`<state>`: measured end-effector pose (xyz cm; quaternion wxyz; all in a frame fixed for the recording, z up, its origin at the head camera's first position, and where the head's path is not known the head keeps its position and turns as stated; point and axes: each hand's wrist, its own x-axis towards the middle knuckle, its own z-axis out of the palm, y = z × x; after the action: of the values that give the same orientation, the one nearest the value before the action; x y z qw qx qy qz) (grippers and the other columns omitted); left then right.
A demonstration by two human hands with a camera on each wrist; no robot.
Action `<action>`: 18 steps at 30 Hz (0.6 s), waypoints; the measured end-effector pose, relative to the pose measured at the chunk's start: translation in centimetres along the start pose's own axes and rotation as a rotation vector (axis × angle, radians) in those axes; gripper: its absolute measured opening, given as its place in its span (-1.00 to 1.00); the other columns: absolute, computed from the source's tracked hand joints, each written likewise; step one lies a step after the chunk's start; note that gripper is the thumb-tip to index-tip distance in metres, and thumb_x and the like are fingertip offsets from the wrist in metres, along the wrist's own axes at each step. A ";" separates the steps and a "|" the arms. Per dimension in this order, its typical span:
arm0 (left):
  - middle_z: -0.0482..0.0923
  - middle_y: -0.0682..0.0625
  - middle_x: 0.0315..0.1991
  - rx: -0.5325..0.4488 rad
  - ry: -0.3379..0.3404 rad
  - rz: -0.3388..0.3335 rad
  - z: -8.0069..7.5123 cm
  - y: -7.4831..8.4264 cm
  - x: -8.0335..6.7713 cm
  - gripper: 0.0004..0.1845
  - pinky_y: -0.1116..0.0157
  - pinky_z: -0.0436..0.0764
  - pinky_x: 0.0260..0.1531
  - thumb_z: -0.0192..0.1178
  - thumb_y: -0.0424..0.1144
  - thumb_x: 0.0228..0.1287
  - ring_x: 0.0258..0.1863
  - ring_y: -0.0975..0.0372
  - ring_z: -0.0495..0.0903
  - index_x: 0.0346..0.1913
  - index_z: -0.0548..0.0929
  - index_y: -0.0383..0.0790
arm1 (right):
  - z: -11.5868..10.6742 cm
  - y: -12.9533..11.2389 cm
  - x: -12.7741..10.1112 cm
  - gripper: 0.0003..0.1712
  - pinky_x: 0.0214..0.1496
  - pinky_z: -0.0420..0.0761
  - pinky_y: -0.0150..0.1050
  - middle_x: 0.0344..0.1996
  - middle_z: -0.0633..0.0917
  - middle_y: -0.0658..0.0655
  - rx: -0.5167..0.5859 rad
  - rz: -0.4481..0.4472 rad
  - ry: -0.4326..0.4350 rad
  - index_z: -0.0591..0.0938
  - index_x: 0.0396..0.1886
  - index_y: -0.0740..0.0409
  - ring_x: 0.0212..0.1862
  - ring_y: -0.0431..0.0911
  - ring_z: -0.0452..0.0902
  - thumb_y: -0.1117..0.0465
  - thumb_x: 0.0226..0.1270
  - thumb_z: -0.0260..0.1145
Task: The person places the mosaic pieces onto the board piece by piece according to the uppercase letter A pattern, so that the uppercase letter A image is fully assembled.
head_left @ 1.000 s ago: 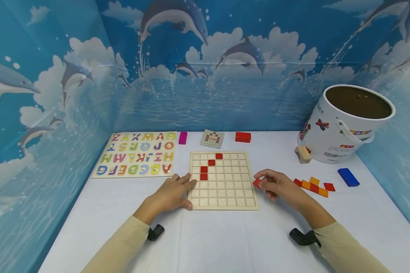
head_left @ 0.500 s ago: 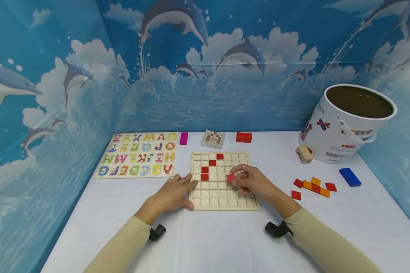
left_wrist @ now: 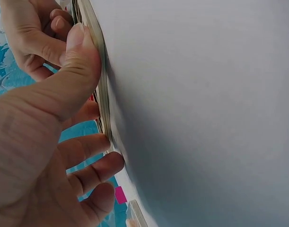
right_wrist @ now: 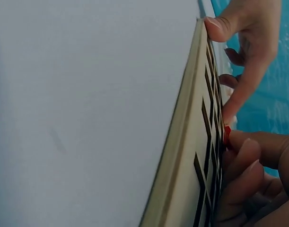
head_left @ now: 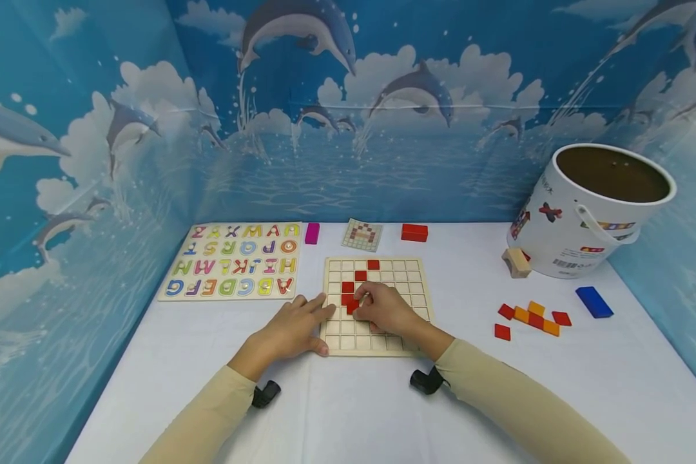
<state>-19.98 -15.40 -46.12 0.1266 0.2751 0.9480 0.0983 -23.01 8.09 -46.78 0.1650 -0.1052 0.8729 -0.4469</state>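
Since the earlier frame, the small flat red wooden square tile (head_left: 353,307) is being carried leftward from the grid's middle by the right hand (head_left: 386,310), and is now being pinched between its fingertips over the left columns of the pale wooden grid board (head_left: 408,276), just below the red tiles already seated. The board's left edge is being steadied by the left hand (head_left: 292,331), fingers spread and fairly straight (thumb against the near corner). The tile is being judged light, stiff and a little slick, best pinched by opposite edges.

Both arms wear long, close-fitting beige sleeves that end at the wrists. A small black device sits under each wrist, lower centre of the frame. The left hand (head_left: 290,330) and right hand (head_left: 385,308) are bare, with short, unpainted nails.
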 end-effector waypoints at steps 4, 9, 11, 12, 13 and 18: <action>0.15 -0.14 0.59 0.001 0.002 0.005 0.0 -0.1 -0.1 -0.03 -0.07 0.35 0.29 0.44 0.22 0.05 0.29 0.00 0.35 0.53 0.38 -0.06 | 0.6 -0.3 0.4 -0.78 -0.49 0.41 -0.27 -0.53 0.57 0.05 -0.127 -0.040 0.024 0.63 -0.13 0.08 -0.57 -0.12 0.47 0.26 0.28 0.46; 0.15 -0.13 0.59 0.016 0.003 0.007 0.0 -0.1 -0.1 -0.02 -0.06 0.35 0.29 0.43 0.22 0.05 0.30 0.00 0.35 0.53 0.37 -0.06 | 0.9 -0.5 0.4 -0.82 -0.48 0.37 -0.27 -0.55 0.55 0.02 -0.181 -0.066 0.032 0.65 -0.17 0.06 -0.54 -0.14 0.41 0.26 0.27 0.46; 0.15 -0.13 0.59 0.020 0.002 0.006 -0.1 -0.1 -0.1 -0.03 -0.05 0.35 0.29 0.43 0.22 0.06 0.30 0.01 0.35 0.53 0.37 -0.06 | 0.9 -0.5 0.4 -0.84 -0.49 0.36 -0.28 -0.57 0.55 0.01 -0.193 -0.078 0.032 0.66 -0.18 0.06 -0.55 -0.15 0.40 0.26 0.27 0.45; 0.15 -0.13 0.60 0.021 0.000 0.005 -0.1 0.0 -0.1 -0.03 -0.05 0.35 0.29 0.43 0.22 0.06 0.30 0.01 0.35 0.54 0.37 -0.06 | 0.9 -0.5 0.4 -0.85 -0.49 0.35 -0.29 -0.58 0.55 0.00 -0.200 -0.083 0.030 0.67 -0.19 0.06 -0.55 -0.16 0.40 0.26 0.28 0.45; 0.15 -0.12 0.60 0.020 -0.001 0.005 -0.1 0.0 -0.1 -0.03 -0.05 0.35 0.29 0.43 0.21 0.07 0.30 0.02 0.35 0.54 0.36 -0.06 | 0.8 -0.5 0.4 -0.86 -0.48 0.36 -0.29 -0.58 0.55 0.00 -0.208 -0.091 0.027 0.68 -0.19 0.05 -0.54 -0.16 0.40 0.26 0.28 0.44; 0.14 -0.12 0.60 0.024 -0.007 0.003 -0.2 0.1 -0.1 -0.03 -0.04 0.35 0.29 0.43 0.21 0.08 0.29 0.03 0.34 0.54 0.36 -0.05 | 0.0 -0.5 0.5 -0.88 -0.36 0.45 -0.26 -0.49 0.61 -0.05 -0.228 -0.124 0.036 0.74 -0.14 0.06 -0.42 -0.15 0.45 0.23 0.35 0.39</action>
<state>-19.88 -15.42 -45.91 0.1265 0.2782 0.9482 0.0863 -23.50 7.63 -46.52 0.1081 -0.1692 0.9127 -0.3558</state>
